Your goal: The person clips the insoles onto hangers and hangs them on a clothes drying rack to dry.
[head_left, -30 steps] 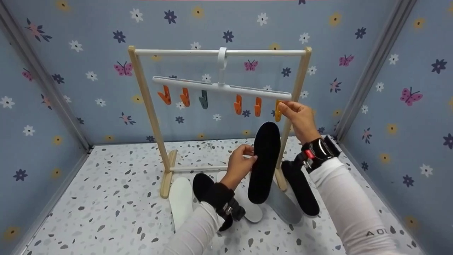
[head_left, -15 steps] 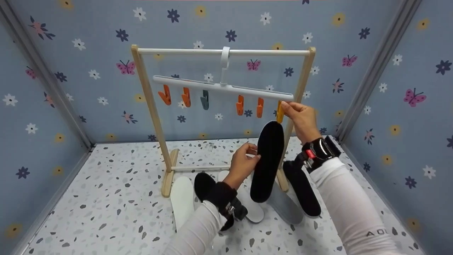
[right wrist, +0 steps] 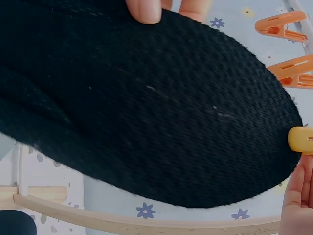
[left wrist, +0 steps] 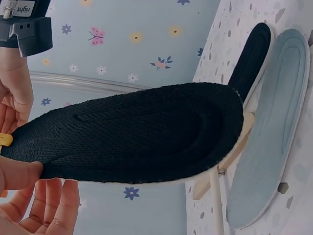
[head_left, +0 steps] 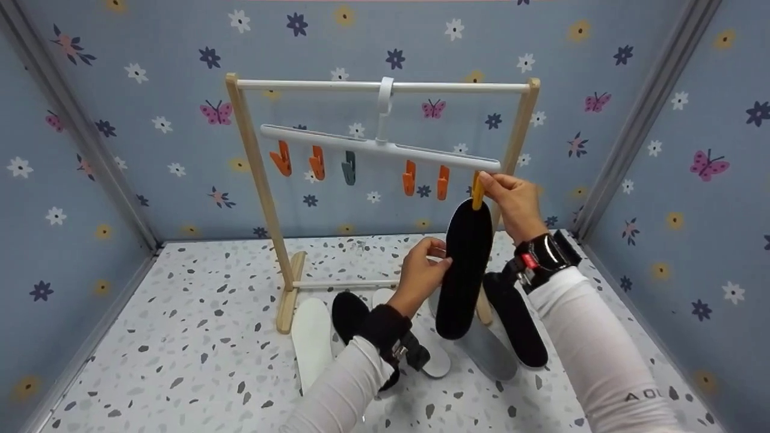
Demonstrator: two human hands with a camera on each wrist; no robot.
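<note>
A black insole (head_left: pixel 464 270) hangs upright below the right end of a white hanger (head_left: pixel 439 157). My left hand (head_left: pixel 423 273) pinches its left edge between thumb and fingers, as the left wrist view also shows. With thumb and fingertips my right hand (head_left: pixel 514 201) pinches a yellow clothespin (head_left: pixel 477 191) under the hanger's end. In the right wrist view the tip of the yellow clothespin (right wrist: pixel 301 140) overlaps the top edge of the black insole (right wrist: pixel 186 122). Whether it grips the insole cannot be told.
The tilted hanger hooks on a wooden rack (head_left: pixel 256 168). Several orange clothespins (head_left: pixel 409 178) and a grey-green clothespin (head_left: pixel 349 168) hang from it. On the speckled table lie a white insole (head_left: pixel 311 337), a grey insole (head_left: pixel 490 352), a black insole (head_left: pixel 518 325) and others.
My left hand has moved the black insole up and right, so its top now meets the yellow clothespin. The right hand has stayed on the clothespin.
</note>
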